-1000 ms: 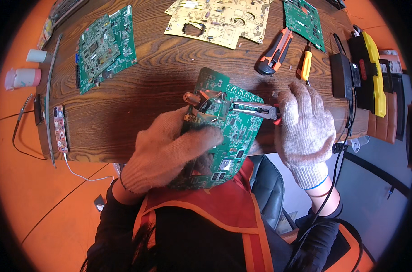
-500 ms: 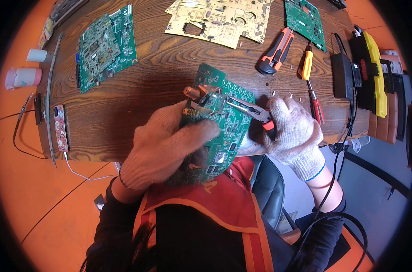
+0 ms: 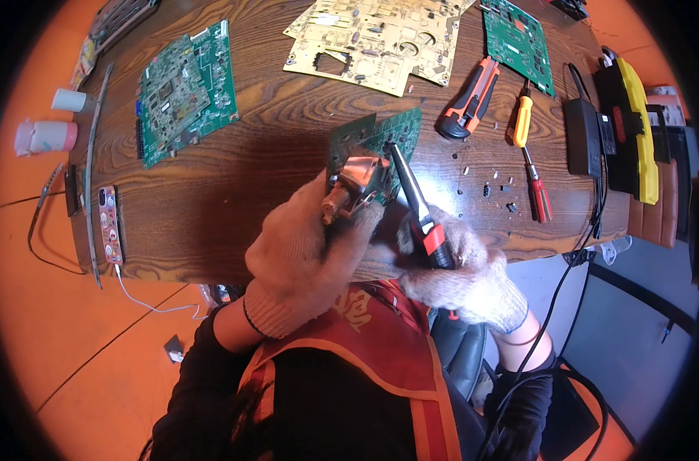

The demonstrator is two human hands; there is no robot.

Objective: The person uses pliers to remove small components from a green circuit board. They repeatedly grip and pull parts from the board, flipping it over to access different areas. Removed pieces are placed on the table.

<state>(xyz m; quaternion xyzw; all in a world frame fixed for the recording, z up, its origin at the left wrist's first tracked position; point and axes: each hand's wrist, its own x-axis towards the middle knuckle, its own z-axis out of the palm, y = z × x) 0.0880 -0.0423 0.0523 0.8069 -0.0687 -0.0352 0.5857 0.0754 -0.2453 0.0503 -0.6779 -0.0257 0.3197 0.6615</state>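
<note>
My gloved left hand (image 3: 292, 246) is closed around a green circuit board (image 3: 408, 129), holding it tilted up above the table's near edge. A copper-coloured metal part with a short round stub (image 3: 358, 175) stands out from the board, right by the left fingers and thumb. In my right hand (image 3: 472, 280), also gloved, is a pair of pliers (image 3: 411, 186) with red and black handles. The jaws point up and away and meet the board's upper part; whether they grip a component there I cannot make out. The board's lower part is hidden by the left hand.
Small loose components (image 3: 488, 188) lie right of the pliers. Beyond are a utility knife (image 3: 470, 100), two screwdrivers (image 3: 522, 119), a tan board (image 3: 376, 46) and a green board (image 3: 518, 46). Stacked boards (image 3: 184, 96) and a phone (image 3: 109, 223) sit left; a black adapter (image 3: 584, 131) right.
The circuit board has been tipped up, its face now turned away more. My right hand has moved lower and leftward, and the pliers now point more steeply upward.
</note>
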